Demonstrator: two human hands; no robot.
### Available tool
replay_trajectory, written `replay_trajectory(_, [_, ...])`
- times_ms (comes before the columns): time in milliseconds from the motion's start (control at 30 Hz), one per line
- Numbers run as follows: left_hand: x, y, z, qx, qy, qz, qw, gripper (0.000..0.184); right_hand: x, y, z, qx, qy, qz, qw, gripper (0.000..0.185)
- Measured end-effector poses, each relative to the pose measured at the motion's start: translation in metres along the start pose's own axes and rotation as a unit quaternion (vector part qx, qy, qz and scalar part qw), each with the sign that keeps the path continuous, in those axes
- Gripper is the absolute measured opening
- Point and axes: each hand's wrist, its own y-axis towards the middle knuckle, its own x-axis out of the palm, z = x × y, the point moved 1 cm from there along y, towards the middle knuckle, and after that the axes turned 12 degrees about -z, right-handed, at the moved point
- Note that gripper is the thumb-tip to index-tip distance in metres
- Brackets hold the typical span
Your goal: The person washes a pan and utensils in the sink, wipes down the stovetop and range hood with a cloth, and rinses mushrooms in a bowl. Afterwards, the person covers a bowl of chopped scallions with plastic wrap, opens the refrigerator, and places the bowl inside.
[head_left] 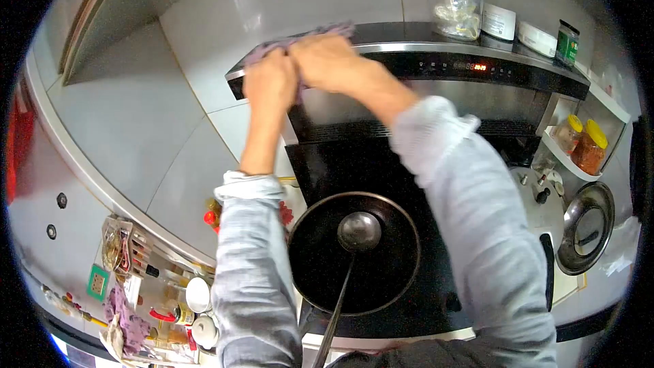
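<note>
Both arms reach up to the left end of a black range hood. A purple cloth lies bunched there along the hood's top edge. My left hand is closed on the cloth near the corner. Right beside it, my right hand is closed on the cloth too, its fingers mostly hidden and slightly blurred. Folds of the cloth show behind and between the hands.
Below stands a dark wok with a ladle in it. On the hood are a clear plastic container, a white tub and a green jar. A pot lid leans at right; bottles and jars crowd the lower left.
</note>
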Motion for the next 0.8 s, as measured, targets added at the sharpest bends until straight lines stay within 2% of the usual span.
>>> replay_trajectory(33, [0.0,0.002,-0.022,0.004,-0.031,0.06,0.998,0.028,0.005,0.013,-0.013,-0.017,-0.015,0.014,1.0,0.025])
replay_trajectory(133, [-0.017,0.002,-0.054,-0.072,-0.111,0.016,0.991,0.029,0.022,0.049,-0.039,-0.021,0.023,0.007,0.999,0.027])
replay_trajectory(233, [-0.017,-0.004,-0.057,-0.054,-0.114,0.002,0.992,0.029,0.023,0.047,-0.04,-0.016,0.012,-0.004,1.0,0.025])
replay_trajectory(267, [-0.01,-0.006,-0.059,-0.016,-0.074,0.048,0.996,0.026,0.02,0.041,-0.042,-0.006,-0.047,-0.013,0.999,0.025])
replay_trajectory(333, [-0.016,-0.026,-0.032,-0.034,-0.074,0.021,0.996,0.018,0.025,0.03,-0.03,-0.044,-0.052,0.069,0.995,0.022])
replay_trajectory(367, [0.0,-0.029,-0.035,0.028,-0.115,0.078,0.99,0.017,0.013,0.013,-0.031,-0.06,-0.034,0.078,0.995,0.02])
replay_trajectory(400, [-0.007,-0.043,-0.016,0.042,-0.052,0.119,0.991,0.014,0.007,-0.004,-0.03,-0.058,-0.053,0.097,0.992,0.02])
replay_trajectory(433, [-0.003,-0.049,-0.001,0.046,-0.084,0.158,0.983,0.011,-0.003,-0.016,-0.03,-0.068,-0.065,0.096,0.991,0.023])
replay_trajectory(467, [-0.003,-0.062,0.01,0.003,-0.168,0.134,0.977,0.012,-0.008,-0.031,-0.033,-0.1,-0.013,0.154,0.983,0.025])
replay_trajectory(500, [-0.006,-0.078,0.024,-0.005,-0.202,0.172,0.964,0.013,-0.005,-0.042,-0.035,-0.1,0.088,0.169,0.977,0.027])
replay_trajectory(533, [-0.021,-0.097,0.036,-0.014,-0.257,0.172,0.951,0.013,-0.006,-0.052,-0.045,-0.03,0.207,0.126,0.97,0.028])
replay_trajectory(567, [-0.026,-0.116,0.043,-0.002,-0.272,0.216,0.938,0.016,-0.017,-0.071,-0.067,-0.03,0.319,0.083,0.944,0.028])
replay_trajectory(667, [-0.082,-0.195,0.063,-0.095,-0.354,0.228,0.902,0.031,-0.012,-0.091,-0.102,-0.175,0.452,0.001,0.875,0.029])
replay_trajectory(733, [-0.12,-0.249,0.068,-0.14,-0.359,0.27,0.882,0.036,-0.011,-0.112,-0.155,-0.151,0.509,-0.061,0.845,0.031])
replay_trajectory(800, [-0.16,-0.297,0.074,-0.179,-0.287,0.305,0.89,0.037,-0.007,-0.136,-0.208,-0.224,0.591,-0.105,0.768,0.031])
